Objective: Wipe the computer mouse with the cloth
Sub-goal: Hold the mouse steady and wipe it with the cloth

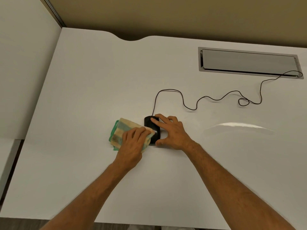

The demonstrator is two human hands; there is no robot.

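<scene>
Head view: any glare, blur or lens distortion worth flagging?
Head view: a bright arc of glare on the desk right of the mouse; wide-angle bending curves the desk edges; the cloth edge at the mouse looks smeared; shadows are soft.

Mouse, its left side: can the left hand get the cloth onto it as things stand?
Probably yes. The left hand already presses the cloth against the mouse there, and the right hand holds only the top and right side, leaving the left side free.
</scene>
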